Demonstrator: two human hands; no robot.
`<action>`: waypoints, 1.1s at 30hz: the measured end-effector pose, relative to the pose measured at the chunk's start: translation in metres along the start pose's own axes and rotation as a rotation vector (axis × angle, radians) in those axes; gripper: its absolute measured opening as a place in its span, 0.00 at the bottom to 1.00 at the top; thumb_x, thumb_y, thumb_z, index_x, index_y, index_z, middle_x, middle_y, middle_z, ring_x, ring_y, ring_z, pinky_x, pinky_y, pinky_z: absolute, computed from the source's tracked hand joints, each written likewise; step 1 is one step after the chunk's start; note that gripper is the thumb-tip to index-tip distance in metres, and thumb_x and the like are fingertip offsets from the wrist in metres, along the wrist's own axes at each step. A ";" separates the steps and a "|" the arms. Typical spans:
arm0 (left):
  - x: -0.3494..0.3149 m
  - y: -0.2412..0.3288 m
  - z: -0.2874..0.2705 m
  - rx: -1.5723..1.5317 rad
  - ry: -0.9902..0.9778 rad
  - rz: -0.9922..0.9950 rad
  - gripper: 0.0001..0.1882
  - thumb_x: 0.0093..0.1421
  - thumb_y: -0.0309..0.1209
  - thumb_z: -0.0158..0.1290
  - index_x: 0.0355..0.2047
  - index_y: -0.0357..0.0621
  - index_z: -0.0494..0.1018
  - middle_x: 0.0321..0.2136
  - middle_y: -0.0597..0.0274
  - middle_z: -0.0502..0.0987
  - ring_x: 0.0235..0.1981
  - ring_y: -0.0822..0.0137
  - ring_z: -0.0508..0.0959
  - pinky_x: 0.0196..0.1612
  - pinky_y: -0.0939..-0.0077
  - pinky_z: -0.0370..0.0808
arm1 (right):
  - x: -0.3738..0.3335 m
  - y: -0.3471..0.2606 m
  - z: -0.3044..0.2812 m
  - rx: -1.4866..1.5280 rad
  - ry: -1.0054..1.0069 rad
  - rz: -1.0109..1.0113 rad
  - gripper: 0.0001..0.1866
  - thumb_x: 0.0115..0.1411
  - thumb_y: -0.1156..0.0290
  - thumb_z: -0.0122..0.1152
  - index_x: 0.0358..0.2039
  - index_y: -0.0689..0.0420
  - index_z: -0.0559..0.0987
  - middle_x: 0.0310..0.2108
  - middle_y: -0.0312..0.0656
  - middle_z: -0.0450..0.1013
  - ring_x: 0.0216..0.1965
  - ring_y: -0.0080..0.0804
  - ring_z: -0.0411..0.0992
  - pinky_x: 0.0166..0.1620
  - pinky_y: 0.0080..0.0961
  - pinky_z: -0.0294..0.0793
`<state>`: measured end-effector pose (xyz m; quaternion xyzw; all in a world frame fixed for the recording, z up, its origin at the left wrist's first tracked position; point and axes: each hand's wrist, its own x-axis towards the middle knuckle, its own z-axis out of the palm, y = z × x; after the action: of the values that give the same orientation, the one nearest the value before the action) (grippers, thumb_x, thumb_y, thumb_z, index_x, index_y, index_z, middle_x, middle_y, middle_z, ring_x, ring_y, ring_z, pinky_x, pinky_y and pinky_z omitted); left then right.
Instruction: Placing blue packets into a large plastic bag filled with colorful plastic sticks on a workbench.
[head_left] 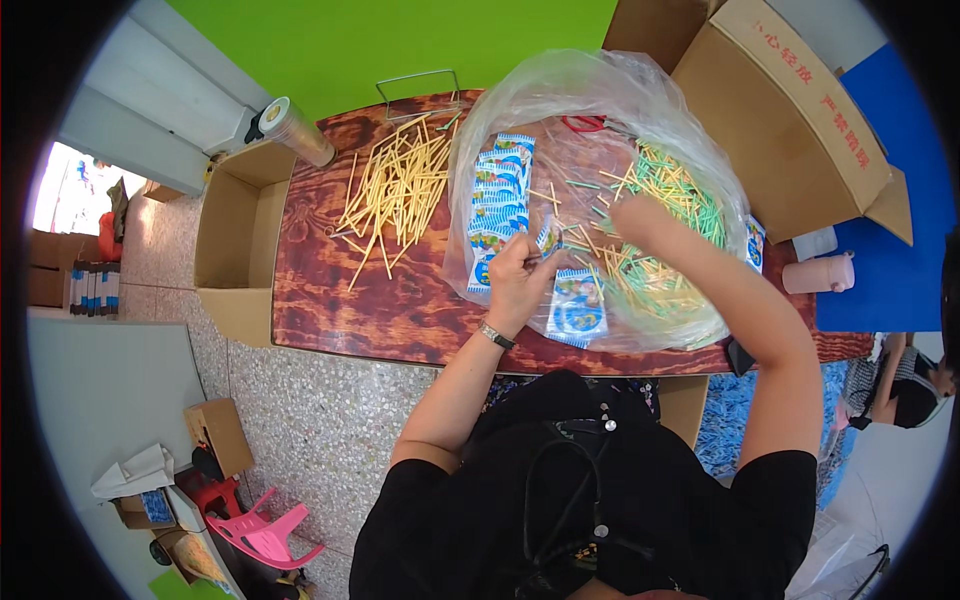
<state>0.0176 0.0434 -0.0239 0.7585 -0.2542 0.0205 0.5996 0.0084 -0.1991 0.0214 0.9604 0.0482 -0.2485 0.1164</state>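
My left hand (518, 278), a watch on its wrist, pinches a small blue-and-white packet (547, 238) upright between thumb and fingers. My right hand (640, 224) is curled closed at the left side of a heap of thin green and yellow sticks (680, 200); its fingertips are hidden, so what it holds cannot be made out. Left of the heap, a column of overlapping blue-and-white packets (498, 200) lies on a spread clear plastic bag (560, 85). Another packet (577, 312) lies flat near the table's front edge. Loose sticks are scattered between my hands.
A pile of yellow sticks (400, 185) lies on the left of the brown table (330, 310). Red scissors (583, 124) rest at the back. Around stand a tumbler (298, 132), an open carton (240, 215), a large carton (790, 110) and a pink bottle (818, 274). Another person (910, 385) is at far right.
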 end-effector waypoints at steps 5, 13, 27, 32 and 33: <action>0.006 0.019 -0.003 0.045 0.002 0.114 0.09 0.53 0.25 0.62 0.28 0.37 0.71 0.22 0.58 0.71 0.21 0.69 0.73 0.23 0.75 0.69 | -0.058 0.014 -0.092 0.458 0.213 -0.261 0.16 0.65 0.66 0.48 0.50 0.61 0.70 0.43 0.55 0.73 0.45 0.50 0.74 0.46 0.42 0.72; 0.008 0.025 -0.003 -0.574 -0.365 -0.253 0.13 0.64 0.25 0.51 0.48 0.35 0.72 0.40 0.60 0.79 0.36 0.75 0.79 0.34 0.80 0.80 | -0.061 -0.007 -0.092 0.805 0.314 -0.474 0.15 0.63 0.62 0.55 0.46 0.58 0.71 0.35 0.53 0.71 0.36 0.51 0.72 0.39 0.39 0.70; 0.010 0.016 0.013 -0.459 -0.039 -0.073 0.12 0.50 0.23 0.65 0.27 0.41 0.70 0.23 0.69 0.74 0.21 0.82 0.71 0.23 0.84 0.68 | -0.099 0.003 -0.103 0.767 0.404 -0.491 0.15 0.56 0.78 0.55 0.44 0.57 0.69 0.29 0.52 0.72 0.34 0.54 0.72 0.37 0.44 0.70; 0.011 0.024 0.008 -0.320 0.029 0.030 0.12 0.49 0.23 0.65 0.26 0.41 0.70 0.22 0.68 0.73 0.20 0.80 0.70 0.22 0.83 0.66 | -0.111 0.007 -0.144 0.831 -0.023 -0.342 0.12 0.63 0.69 0.55 0.45 0.58 0.71 0.29 0.51 0.73 0.32 0.48 0.73 0.34 0.38 0.70; 0.013 0.027 0.008 -0.322 0.027 0.033 0.12 0.49 0.23 0.65 0.26 0.41 0.70 0.22 0.68 0.73 0.20 0.80 0.70 0.22 0.83 0.66 | -0.110 0.009 -0.142 0.831 -0.021 -0.338 0.12 0.63 0.69 0.55 0.45 0.58 0.71 0.29 0.51 0.73 0.32 0.48 0.73 0.34 0.38 0.70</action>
<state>0.0154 0.0271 0.0023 0.6480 -0.2586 -0.0006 0.7164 -0.0198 -0.1760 0.1977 0.9018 0.0994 -0.2719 -0.3209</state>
